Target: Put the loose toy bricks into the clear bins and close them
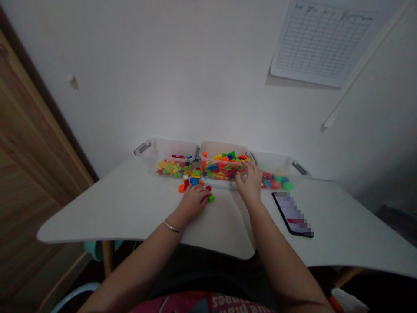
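On the white table, my left hand (194, 200) is closed over a cluster of joined toy building bricks (195, 180) in blue, yellow, red, white and orange. A green brick (211, 198) shows at its fingertips; the palm hides part of the cluster. My right hand (250, 180) reaches to the front right corner of the middle clear plastic bin (224, 149), thumb and fingers apart. Its fingertips are at the rim, close to the heaped bricks (216, 167), and I see nothing held there.
Left of the middle bin stands another clear bin (169, 148) with bricks. A third clear bin (276, 161), to the right, holds colourful pieces. A phone (291, 215) lies on the table (130, 213) at right. Behind is a wall with a printed sheet (322, 43).
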The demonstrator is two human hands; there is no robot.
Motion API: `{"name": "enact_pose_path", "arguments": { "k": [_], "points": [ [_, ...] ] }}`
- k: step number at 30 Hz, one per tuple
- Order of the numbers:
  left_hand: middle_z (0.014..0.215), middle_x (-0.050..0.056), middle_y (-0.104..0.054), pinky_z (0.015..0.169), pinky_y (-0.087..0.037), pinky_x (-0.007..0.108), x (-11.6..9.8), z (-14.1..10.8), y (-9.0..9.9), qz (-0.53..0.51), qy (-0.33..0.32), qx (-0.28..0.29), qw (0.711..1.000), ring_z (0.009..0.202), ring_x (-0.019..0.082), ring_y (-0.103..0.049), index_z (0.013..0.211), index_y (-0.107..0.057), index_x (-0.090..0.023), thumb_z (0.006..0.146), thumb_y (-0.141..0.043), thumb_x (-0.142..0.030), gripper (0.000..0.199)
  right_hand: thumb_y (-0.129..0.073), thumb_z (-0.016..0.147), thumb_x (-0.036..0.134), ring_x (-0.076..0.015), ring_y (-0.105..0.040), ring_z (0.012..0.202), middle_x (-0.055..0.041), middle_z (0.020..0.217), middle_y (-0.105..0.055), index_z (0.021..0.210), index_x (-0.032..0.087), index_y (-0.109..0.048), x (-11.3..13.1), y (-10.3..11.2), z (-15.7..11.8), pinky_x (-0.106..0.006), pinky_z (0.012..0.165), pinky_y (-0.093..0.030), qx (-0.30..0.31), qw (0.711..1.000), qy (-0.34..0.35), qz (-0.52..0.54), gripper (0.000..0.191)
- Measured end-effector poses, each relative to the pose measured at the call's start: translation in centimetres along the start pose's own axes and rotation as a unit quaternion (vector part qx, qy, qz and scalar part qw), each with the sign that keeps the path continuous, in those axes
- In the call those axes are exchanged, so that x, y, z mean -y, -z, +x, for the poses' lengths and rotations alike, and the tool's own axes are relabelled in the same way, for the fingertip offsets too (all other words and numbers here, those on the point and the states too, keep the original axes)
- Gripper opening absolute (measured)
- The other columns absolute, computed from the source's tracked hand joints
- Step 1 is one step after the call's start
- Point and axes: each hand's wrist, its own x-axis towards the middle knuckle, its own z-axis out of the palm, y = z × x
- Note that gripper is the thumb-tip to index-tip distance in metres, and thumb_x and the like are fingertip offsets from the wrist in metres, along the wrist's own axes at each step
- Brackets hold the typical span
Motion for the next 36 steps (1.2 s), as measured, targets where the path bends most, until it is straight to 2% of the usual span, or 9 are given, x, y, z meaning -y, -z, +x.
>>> {"name": "enact_pose_path", "arguments": {
  "k": [4, 7, 12, 16, 19, 25, 29, 33, 36],
  "points": [
    [0.116, 0.005, -0.070, 0.105, -0.038, 0.047, 0.1, 0.0, -0.2, 0.002, 0.005, 0.008, 1.000, 0.116, 0.025, -0.057, 0.107, -0.071, -0.025, 0.087, -0.052, -0.015, 0.029, -0.053, 0.084, 0.022, -0.0220, -0.063, 0.095, -0.0099, 0.102, -0.070, 0.103, 0.017, -0.066, 1.6, -0.7, -2.3, -0.037, 0.088, -0.049, 0.139, 0.986, 0.007, 0.092, 0.023],
    [0.118, 0.006, -0.070, 0.106, -0.037, 0.048, 0.2, 0.0, -0.3, 0.006, 0.004, 0.005, 1.000, 0.116, 0.025, -0.057, 0.109, -0.070, -0.024, 0.087, -0.053, -0.016, 0.028, -0.060, 0.082, 0.025, -0.0203, -0.065, 0.087, -0.0090, 0.104, -0.071, 0.106, 0.017, -0.066, 2.6, -1.5, -4.3, -0.033, 0.080, -0.052, 0.229, 0.969, -0.026, 0.093, 0.026],
    [0.117, 0.008, -0.069, 0.108, -0.035, 0.051, 0.2, 0.0, -0.3, 0.015, 0.017, 0.007, 1.000, 0.115, 0.026, -0.057, 0.111, -0.067, -0.022, 0.087, -0.052, -0.017, 0.028, -0.067, 0.080, 0.032, -0.0257, -0.065, 0.097, -0.0108, 0.105, -0.071, 0.114, 0.017, -0.063, 4.0, -1.7, -5.9, -0.037, 0.084, -0.049, 0.283, 0.959, -0.008, -0.001, 0.037],
    [0.118, 0.008, -0.068, 0.109, -0.034, 0.051, 0.2, 0.0, -0.3, 0.014, 0.023, 0.012, 1.000, 0.115, 0.026, -0.057, 0.112, -0.065, -0.021, 0.087, -0.052, -0.017, 0.029, -0.064, 0.083, 0.031, -0.0260, -0.064, 0.097, -0.0092, 0.101, -0.071, 0.107, 0.019, -0.064, 4.5, -1.6, -5.9, -0.037, 0.085, -0.046, 0.312, 0.948, 0.049, -0.036, 0.026],
    [0.118, 0.008, -0.068, 0.109, -0.033, 0.050, 0.2, 0.1, -0.4, 0.018, 0.027, 0.018, 0.999, 0.116, 0.026, -0.056, 0.112, -0.065, -0.021, 0.087, -0.051, -0.018, 0.029, -0.061, 0.085, 0.027, -0.0245, -0.063, 0.096, -0.0076, 0.099, -0.071, 0.102, 0.019, -0.065, 4.4, -1.7, -5.9, -0.035, 0.085, -0.044, 0.330, 0.941, 0.060, -0.038, 0.019],
    [0.119, 0.007, -0.068, 0.109, -0.034, 0.048, 0.4, 0.1, -0.4, 0.013, 0.022, 0.022, 0.999, 0.116, 0.025, -0.056, 0.113, -0.065, -0.022, 0.088, -0.051, -0.020, 0.029, -0.060, 0.082, 0.021, -0.0226, -0.061, 0.090, -0.0067, 0.091, -0.071, 0.095, 0.020, -0.065, 3.7, -1.4, -6.1, -0.032, 0.080, -0.043, 0.315, 0.947, 0.012, -0.057, 0.014],
    [0.120, 0.007, -0.068, 0.108, -0.035, 0.047, 0.4, 0.1, -0.5, 0.010, 0.019, 0.021, 1.000, 0.116, 0.025, -0.056, 0.113, -0.066, -0.023, 0.088, -0.051, -0.021, 0.029, -0.061, 0.082, 0.023, -0.0247, -0.061, 0.090, -0.0082, 0.088, -0.071, 0.092, 0.019, -0.067, 3.1, -1.4, -6.0, -0.034, 0.080, -0.045, 0.255, 0.965, 0.009, -0.057, 0.013],
    [0.120, 0.007, -0.068, 0.107, -0.036, 0.046, 0.5, 0.1, -0.5, 0.009, 0.017, 0.018, 1.000, 0.116, 0.025, -0.056, 0.113, -0.066, -0.023, 0.088, -0.051, -0.020, 0.029, -0.059, 0.084, 0.020, -0.0238, -0.062, 0.097, -0.0077, 0.104, -0.073, 0.106, 0.021, -0.068, 2.4, -2.1, -6.3, -0.037, 0.090, -0.047, 0.199, 0.978, 0.048, 0.028, 0.024],
    [0.121, 0.008, -0.067, 0.107, -0.036, 0.046, 0.3, 0.1, -0.3, 0.012, 0.018, 0.014, 1.000, 0.117, 0.025, -0.056, 0.116, -0.064, -0.022, 0.088, -0.051, -0.020, 0.031, -0.057, 0.086, 0.020, -0.0218, -0.065, 0.093, -0.0072, 0.102, -0.073, 0.103, 0.021, -0.069, 1.8, -2.7, -6.4, -0.037, 0.088, -0.050, 0.173, 0.979, 0.054, 0.095, 0.021]
  ]
}}
